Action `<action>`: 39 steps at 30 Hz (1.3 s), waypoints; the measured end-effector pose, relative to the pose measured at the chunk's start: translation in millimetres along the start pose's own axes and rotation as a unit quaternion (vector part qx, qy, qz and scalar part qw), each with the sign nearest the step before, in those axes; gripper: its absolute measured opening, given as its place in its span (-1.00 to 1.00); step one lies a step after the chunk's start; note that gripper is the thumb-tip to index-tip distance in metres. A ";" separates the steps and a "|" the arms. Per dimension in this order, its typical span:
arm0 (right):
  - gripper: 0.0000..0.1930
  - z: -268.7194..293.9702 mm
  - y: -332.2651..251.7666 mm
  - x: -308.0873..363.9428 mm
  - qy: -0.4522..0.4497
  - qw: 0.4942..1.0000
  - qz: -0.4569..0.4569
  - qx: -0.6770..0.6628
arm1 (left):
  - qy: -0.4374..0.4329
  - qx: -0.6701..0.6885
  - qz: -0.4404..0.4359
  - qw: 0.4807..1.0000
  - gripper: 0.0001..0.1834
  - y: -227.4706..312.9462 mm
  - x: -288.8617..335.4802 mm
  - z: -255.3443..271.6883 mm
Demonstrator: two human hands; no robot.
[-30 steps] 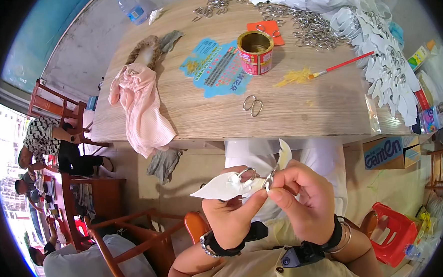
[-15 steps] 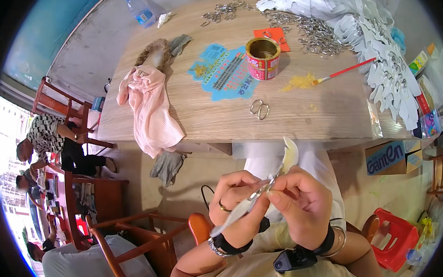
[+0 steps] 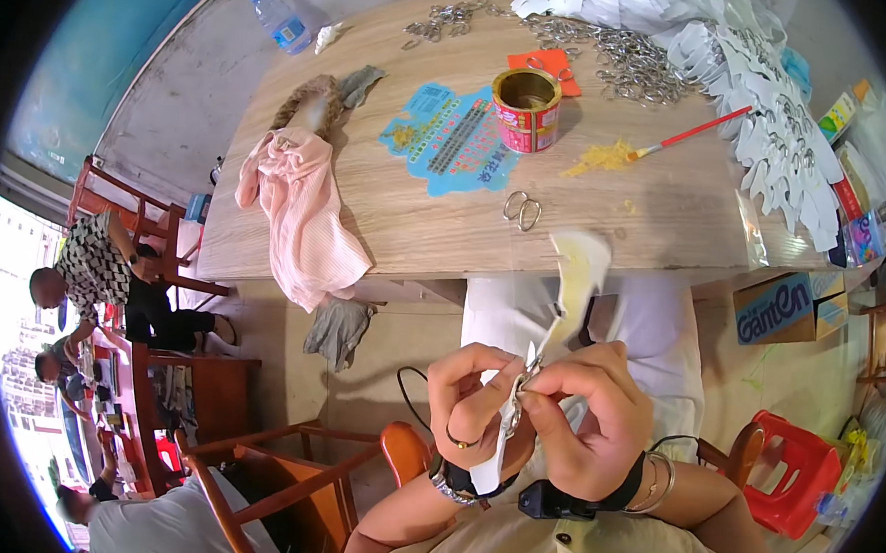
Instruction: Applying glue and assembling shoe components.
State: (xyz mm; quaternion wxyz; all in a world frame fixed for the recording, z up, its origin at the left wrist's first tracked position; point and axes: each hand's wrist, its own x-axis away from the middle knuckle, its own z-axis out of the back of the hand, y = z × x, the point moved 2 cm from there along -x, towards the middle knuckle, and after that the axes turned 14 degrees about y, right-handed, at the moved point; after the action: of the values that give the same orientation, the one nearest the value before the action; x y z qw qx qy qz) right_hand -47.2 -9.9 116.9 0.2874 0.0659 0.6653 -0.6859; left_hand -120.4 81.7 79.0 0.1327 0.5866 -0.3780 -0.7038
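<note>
Above my lap, both hands work on a white strip (image 3: 579, 269) with a yellowish coating at its upper end. My left hand (image 3: 477, 398) pinches it at a metal fitting (image 3: 519, 386) near its middle. From the other side, the thumb and fingers of my right hand (image 3: 596, 410) press on the same spot. The strip's white lower end hangs over my left palm. The fitting is partly hidden by my fingers. Two metal rings (image 3: 522, 211) lie on the wooden table (image 3: 385, 243) just beyond the strip.
An open can (image 3: 525, 116) stands near a red-handled brush (image 3: 691, 134) resting in yellow glue-like smears. Metal rings (image 3: 639, 72) and white strips (image 3: 772, 124) are heaped at far right. A pink cloth (image 3: 301, 209) drapes over the left edge. A red stool (image 3: 788, 475) stands right; people sit left.
The strip's coated end has swung up and turned its broad side into view, slightly blurred. My hands have shifted slightly left, still pinching the strip by the fitting.
</note>
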 end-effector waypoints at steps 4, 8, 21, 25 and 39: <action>-0.87 1.5 5.7 -1.0 0.025 0.999 0.042 0.017 | -0.028 -0.080 -0.018 0.996 -0.63 2.4 7.6 -1.9; -0.86 7.9 7.5 -12.5 0.048 0.997 0.056 0.034 | -0.081 -0.087 -0.002 0.993 -0.45 9.7 9.3 -13.1; -0.80 39.9 18.2 -30.4 -0.025 0.936 0.271 0.222 | -0.270 0.179 0.365 0.873 -0.39 14.3 -7.0 -4.9; -0.79 36.8 24.9 -22.1 -0.071 0.909 0.337 0.235 | -0.178 0.108 0.480 0.852 -0.78 17.1 -10.8 -7.8; -0.82 31.7 23.2 -19.6 -0.118 0.877 0.381 0.268 | -0.122 0.050 0.481 0.867 -0.68 12.2 -7.6 -11.3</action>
State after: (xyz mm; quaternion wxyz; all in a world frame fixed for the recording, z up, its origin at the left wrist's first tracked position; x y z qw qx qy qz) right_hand -10.5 -32.9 109.2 0.5741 0.3074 0.3404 -0.6782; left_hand -111.0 73.9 92.6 0.3780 0.2479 -0.6612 -0.5988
